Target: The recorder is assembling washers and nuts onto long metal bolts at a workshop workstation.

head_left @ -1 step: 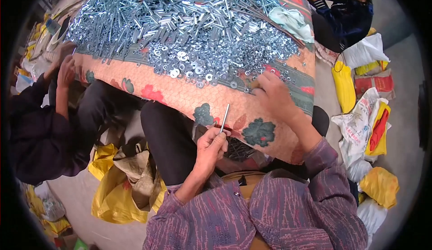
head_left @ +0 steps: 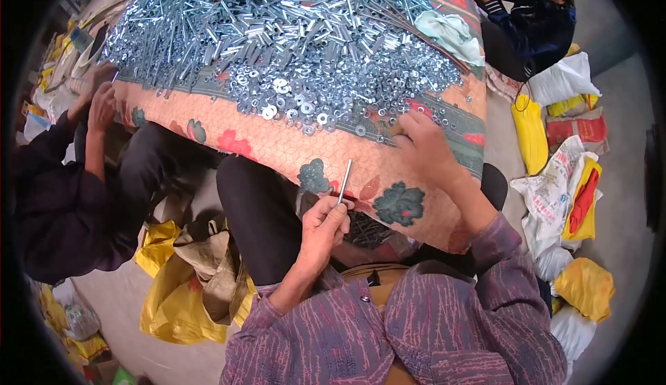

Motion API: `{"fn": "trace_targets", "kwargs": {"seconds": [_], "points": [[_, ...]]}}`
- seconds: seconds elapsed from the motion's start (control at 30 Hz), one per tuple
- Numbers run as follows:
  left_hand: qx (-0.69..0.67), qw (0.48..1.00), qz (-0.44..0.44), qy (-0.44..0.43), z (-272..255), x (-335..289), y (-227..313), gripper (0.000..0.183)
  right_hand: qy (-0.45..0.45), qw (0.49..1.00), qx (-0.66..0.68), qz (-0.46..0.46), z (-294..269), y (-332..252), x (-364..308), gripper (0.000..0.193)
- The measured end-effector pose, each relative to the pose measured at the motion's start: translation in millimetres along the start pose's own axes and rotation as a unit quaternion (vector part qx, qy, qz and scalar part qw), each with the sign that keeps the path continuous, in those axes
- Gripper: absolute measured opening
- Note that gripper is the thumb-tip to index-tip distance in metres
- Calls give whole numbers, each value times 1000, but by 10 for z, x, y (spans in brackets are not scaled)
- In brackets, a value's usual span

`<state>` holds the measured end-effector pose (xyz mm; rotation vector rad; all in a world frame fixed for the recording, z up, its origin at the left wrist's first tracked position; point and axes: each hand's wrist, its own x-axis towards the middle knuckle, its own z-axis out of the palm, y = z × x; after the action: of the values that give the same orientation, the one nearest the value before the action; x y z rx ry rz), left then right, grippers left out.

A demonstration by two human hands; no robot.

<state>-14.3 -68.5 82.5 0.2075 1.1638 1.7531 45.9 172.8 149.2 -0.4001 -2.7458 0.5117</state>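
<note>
My left hand [head_left: 325, 224] is closed round the lower end of a thin silvery metal rod [head_left: 346, 179], which points up and slightly right in front of the table edge. My right hand [head_left: 424, 150] is over the patterned cloth at the near right, its fingers bent toward the edge of a heap of small washers and nuts [head_left: 298, 100]. Blur hides whether those fingertips hold anything. Behind the washers lie short metal sleeves [head_left: 277, 35] and a tangle of long bolts or rods [head_left: 173, 21].
A flowered cloth [head_left: 277, 142] covers the table. Pale crumpled cloth [head_left: 451, 35] lies at its right. Co-workers' hands [head_left: 103, 104] are at the left edge; another person [head_left: 531, 21] sits far right. Yellow sacks [head_left: 184, 302] and white bags [head_left: 551, 184] lie on the floor.
Almost nothing differs. The upper tip of the rod in my left hand has shifted very slightly left, and my right hand has moved a touch.
</note>
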Motion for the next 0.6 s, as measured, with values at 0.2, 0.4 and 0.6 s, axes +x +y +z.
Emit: {"fn": "trace_targets", "kwargs": {"seconds": [0.2,0.4,0.6], "points": [[7,1000,-16,3,13,17,30,18,-36,998,48,19,-135,110,-92,8],[6,1000,-11,9,-6,13,14,24,3,992,114,55,-130,83,128,9],[-4,999,-28,13,12,23,60,29,0,997,-75,-2,108,205,182,7]]}}
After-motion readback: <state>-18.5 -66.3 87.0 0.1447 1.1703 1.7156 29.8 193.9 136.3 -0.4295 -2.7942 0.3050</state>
